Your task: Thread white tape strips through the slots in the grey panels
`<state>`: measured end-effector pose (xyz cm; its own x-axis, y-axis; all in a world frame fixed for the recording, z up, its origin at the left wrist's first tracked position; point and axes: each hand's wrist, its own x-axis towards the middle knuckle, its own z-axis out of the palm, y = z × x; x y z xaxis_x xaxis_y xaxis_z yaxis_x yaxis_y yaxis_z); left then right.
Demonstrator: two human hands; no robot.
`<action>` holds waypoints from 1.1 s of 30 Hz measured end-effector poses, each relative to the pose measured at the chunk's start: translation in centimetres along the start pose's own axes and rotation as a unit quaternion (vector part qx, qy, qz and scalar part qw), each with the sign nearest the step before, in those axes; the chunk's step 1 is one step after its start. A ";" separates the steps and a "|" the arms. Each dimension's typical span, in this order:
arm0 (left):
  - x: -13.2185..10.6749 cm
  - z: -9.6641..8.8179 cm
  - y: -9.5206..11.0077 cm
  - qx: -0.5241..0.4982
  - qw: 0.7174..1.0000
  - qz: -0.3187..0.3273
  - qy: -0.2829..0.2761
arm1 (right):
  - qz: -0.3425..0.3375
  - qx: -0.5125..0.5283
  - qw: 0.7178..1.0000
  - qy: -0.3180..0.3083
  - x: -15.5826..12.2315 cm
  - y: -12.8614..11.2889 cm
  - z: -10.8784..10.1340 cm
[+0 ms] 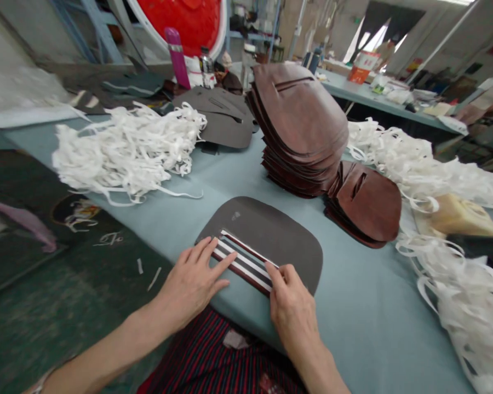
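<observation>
A dark grey rounded leather piece lies flat on the blue-grey table just in front of me. Across its near edge runs a slot lined with white tape strips and a maroon border. My left hand rests flat on the left end of the strips, fingers stretched out. My right hand is at the right end, its fingertips pinched on the end of a white strip.
A tall stack of brown leather pieces stands behind, with a lower stack beside it. Heaps of white tape backing lie at the left and right. Grey pieces, a pink bottle and a yellowish block sit further off.
</observation>
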<state>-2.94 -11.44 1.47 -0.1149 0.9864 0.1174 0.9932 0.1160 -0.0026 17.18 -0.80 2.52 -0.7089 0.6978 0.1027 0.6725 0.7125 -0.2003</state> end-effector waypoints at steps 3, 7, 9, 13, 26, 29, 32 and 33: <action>1.2 -0.2 -0.2 -0.025 1.000 0.001 0.011 | -0.072 0.006 0.997 0.010 1.2 -0.8 0.9; 1.6 -0.1 -0.3 -0.047 0.998 -0.021 0.035 | -0.049 0.029 0.998 -0.010 2.1 0.0 1.3; 1.7 0.2 -0.4 -0.065 0.996 -0.040 0.052 | -0.029 0.024 0.999 -0.022 2.5 0.6 1.2; 1.8 0.5 -1.1 -0.121 0.987 -0.066 0.077 | 0.022 -0.060 0.996 -0.068 3.6 0.7 0.8; 1.2 0.3 -1.7 -0.217 0.967 -0.092 0.096 | -0.021 -0.002 1.000 -0.019 4.6 0.4 1.5; 1.2 0.3 -1.7 -0.225 0.965 -0.094 0.099 | -0.064 0.033 0.997 0.033 6.3 -1.9 2.9; 1.3 0.2 -1.6 -0.223 0.965 -0.100 0.098 | -0.106 0.064 0.990 0.062 8.5 -4.9 4.1; 1.3 0.1 -1.6 -0.219 0.966 -0.101 0.093 | -0.118 0.065 0.989 0.066 9.0 -5.8 4.4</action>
<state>-4.73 -10.33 1.52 -0.3431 0.9060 0.2478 0.8670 0.2039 0.4547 5.92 1.03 0.36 -0.8029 0.5225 0.2868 0.4525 0.8475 -0.2774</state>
